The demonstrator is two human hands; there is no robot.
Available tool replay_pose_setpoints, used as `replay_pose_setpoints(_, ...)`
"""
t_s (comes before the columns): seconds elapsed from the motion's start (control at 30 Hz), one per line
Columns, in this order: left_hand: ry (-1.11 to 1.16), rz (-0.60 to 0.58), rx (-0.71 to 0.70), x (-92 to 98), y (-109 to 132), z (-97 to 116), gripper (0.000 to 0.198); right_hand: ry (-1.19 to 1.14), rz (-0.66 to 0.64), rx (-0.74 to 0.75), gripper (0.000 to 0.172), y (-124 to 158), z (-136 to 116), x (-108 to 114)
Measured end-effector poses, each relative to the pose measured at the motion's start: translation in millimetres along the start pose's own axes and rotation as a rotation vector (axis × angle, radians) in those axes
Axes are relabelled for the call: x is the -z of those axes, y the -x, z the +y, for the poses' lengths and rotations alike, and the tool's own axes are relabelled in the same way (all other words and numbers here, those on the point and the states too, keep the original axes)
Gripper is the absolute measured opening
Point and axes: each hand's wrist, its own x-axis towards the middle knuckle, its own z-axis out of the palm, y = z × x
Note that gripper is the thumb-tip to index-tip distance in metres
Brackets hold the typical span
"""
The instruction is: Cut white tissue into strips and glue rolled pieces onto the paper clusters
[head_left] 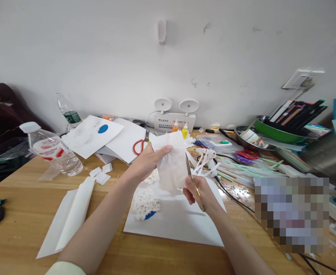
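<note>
My left hand [152,158] grips a thin, slightly see-through white sheet of paper [172,168] by its upper left side, thumb on top. The sheet is held up above the table. In my right hand [199,191] is a pair of scissors [195,183] with gold-coloured handles, blades pointing up beside the sheet's right edge. Fingers partly hide the scissors' handles. Below the hands, a larger white sheet [179,225] lies flat. On it sits a clump of white crumbly bits [146,204] over a blue patch, with another white clump partly hidden behind my left hand.
Red-handled pliers [139,147] lie behind my left hand. A water bottle [56,152] stands at left, near a folded white paper [73,217]. To the right are a white glue gun [209,154], its cable, several straws and a green bowl [282,131] of pens.
</note>
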Motion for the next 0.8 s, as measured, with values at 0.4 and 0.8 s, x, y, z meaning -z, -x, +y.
replay_pose_setpoints(0.4,-0.100,-0.005,-0.018,-4.6,1,-8,0.034,-0.011,0.066,-0.019,0.054,-1,2,0)
replay_pose_setpoints(0.8,-0.139,-0.011,-0.010,-4.3,0,-10,0.037,-0.026,0.097,-0.049,0.055,-2,0,0)
